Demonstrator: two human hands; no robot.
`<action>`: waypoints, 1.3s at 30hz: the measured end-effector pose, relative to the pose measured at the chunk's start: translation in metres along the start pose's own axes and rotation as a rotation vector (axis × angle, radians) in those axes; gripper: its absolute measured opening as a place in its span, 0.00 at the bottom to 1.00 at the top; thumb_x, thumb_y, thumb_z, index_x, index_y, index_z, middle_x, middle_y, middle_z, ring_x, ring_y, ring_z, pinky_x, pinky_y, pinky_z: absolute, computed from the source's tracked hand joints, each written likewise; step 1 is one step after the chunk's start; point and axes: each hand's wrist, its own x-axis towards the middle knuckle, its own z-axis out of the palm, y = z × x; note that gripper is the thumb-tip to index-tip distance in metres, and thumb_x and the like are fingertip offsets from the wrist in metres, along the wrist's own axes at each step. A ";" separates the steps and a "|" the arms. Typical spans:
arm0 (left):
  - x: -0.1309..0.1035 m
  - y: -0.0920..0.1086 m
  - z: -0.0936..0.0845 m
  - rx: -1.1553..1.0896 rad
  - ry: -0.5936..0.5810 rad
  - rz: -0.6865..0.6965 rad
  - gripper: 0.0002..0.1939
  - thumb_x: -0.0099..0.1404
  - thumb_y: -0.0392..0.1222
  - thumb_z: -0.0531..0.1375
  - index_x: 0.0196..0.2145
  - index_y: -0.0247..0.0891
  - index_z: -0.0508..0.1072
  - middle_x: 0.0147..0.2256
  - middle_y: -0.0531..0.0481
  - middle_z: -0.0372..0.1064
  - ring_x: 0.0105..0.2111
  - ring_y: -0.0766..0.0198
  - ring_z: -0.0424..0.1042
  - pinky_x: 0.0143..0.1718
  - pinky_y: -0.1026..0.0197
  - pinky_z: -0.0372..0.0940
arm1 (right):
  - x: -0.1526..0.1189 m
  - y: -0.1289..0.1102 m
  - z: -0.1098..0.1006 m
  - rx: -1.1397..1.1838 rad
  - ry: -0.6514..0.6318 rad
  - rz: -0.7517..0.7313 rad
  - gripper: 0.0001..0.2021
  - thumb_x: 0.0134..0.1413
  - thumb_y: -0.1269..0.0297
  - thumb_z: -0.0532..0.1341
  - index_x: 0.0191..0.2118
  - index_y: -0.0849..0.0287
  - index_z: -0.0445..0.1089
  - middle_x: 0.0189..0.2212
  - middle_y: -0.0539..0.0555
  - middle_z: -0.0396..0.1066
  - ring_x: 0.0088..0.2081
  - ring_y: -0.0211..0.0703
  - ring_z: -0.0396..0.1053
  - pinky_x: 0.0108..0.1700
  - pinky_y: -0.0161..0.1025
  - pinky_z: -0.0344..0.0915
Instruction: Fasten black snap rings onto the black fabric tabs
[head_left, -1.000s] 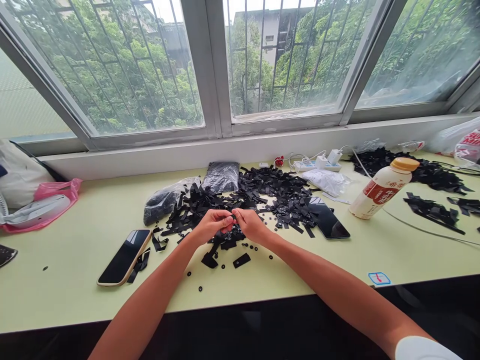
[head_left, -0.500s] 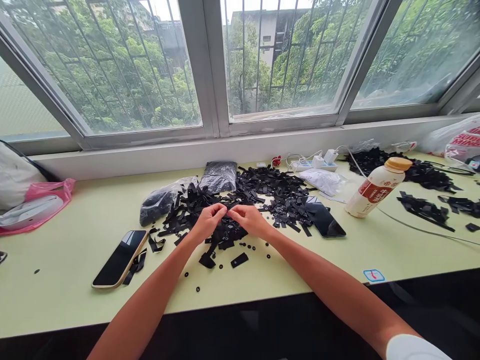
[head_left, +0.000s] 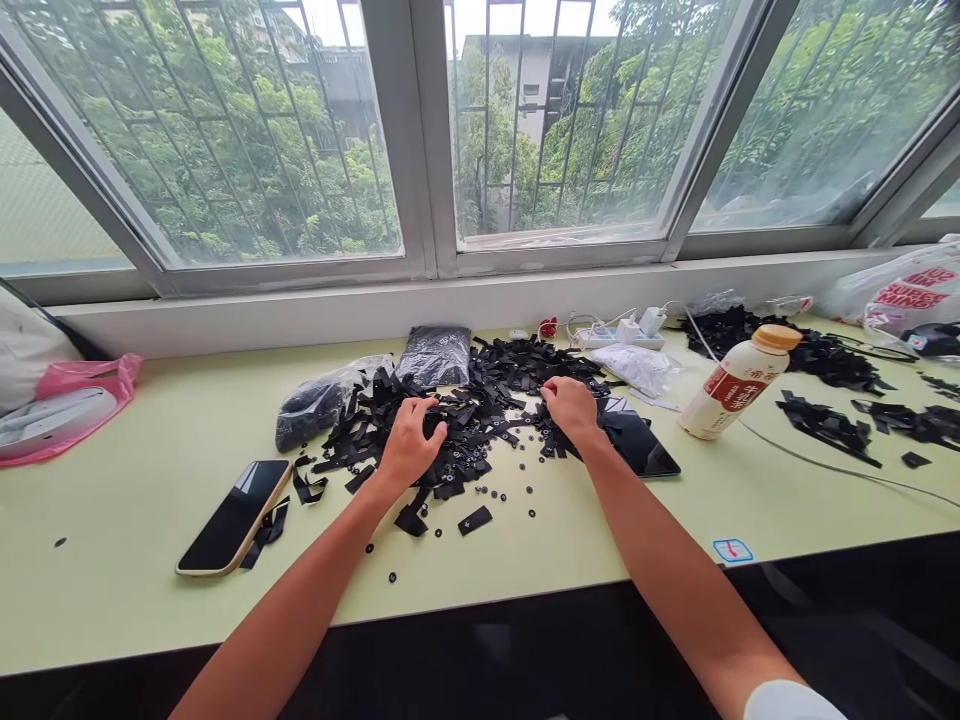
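My left hand (head_left: 411, 442) is over the left part of a heap of short black fabric strips (head_left: 517, 362), thumb and fingers apart, with nothing visible between them. Farther right, my right hand (head_left: 572, 410) is at the heap's right side, fingertips pinched together; what they hold, if anything, is too small to tell. Small round snap-like pieces (head_left: 465, 460) lie among the strips between my hands. One loose black strip (head_left: 475, 520) lies flat in front of the heap, near a few scattered black round pieces (head_left: 392, 577).
A phone (head_left: 234, 518) lies left; a dark tablet-like device (head_left: 645, 440) lies beside my right wrist. A capped bottle (head_left: 739, 385) stands farther right near a cable. Behind the heap are plastic bags of black pieces (head_left: 435, 355) and a power strip (head_left: 637, 338).
My hands were together at the fingertips over the heap and have parted. My right hand has moved right over the strips; my left thumb and fingers have spread.
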 end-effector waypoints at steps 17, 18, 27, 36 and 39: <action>-0.004 0.017 -0.006 -0.302 -0.279 0.065 0.11 0.66 0.46 0.61 0.43 0.40 0.78 0.41 0.48 0.77 0.43 0.57 0.75 0.49 0.56 0.68 | -0.061 -0.071 0.007 0.541 -0.588 -0.724 0.11 0.64 0.59 0.57 0.40 0.58 0.73 0.27 0.48 0.69 0.28 0.36 0.61 0.31 0.34 0.56; -0.003 0.016 -0.006 -0.290 -0.279 0.039 0.10 0.67 0.46 0.60 0.41 0.41 0.78 0.40 0.49 0.77 0.42 0.57 0.75 0.47 0.56 0.67 | -0.059 -0.070 0.007 0.517 -0.555 -0.714 0.10 0.64 0.59 0.57 0.39 0.58 0.73 0.28 0.48 0.70 0.29 0.36 0.62 0.32 0.34 0.56; 0.001 0.009 -0.006 0.035 -0.031 -0.016 0.05 0.61 0.38 0.59 0.28 0.41 0.74 0.31 0.49 0.74 0.36 0.55 0.71 0.42 0.53 0.65 | -0.014 -0.016 0.012 -0.071 0.053 -0.058 0.14 0.63 0.56 0.59 0.46 0.57 0.76 0.45 0.60 0.71 0.45 0.50 0.69 0.40 0.39 0.63; 0.000 0.006 -0.004 0.123 0.008 -0.026 0.07 0.65 0.44 0.59 0.29 0.42 0.72 0.31 0.49 0.73 0.40 0.52 0.69 0.46 0.49 0.61 | 0.002 0.002 0.023 -0.101 0.015 0.032 0.11 0.63 0.61 0.59 0.45 0.54 0.78 0.45 0.59 0.71 0.48 0.50 0.69 0.43 0.41 0.65; 0.000 0.006 -0.003 0.128 0.021 -0.027 0.06 0.65 0.45 0.59 0.35 0.42 0.74 0.38 0.47 0.74 0.45 0.50 0.69 0.50 0.47 0.60 | 0.001 0.001 0.019 -0.007 0.065 0.004 0.10 0.62 0.61 0.59 0.42 0.54 0.78 0.43 0.57 0.73 0.46 0.49 0.69 0.42 0.40 0.64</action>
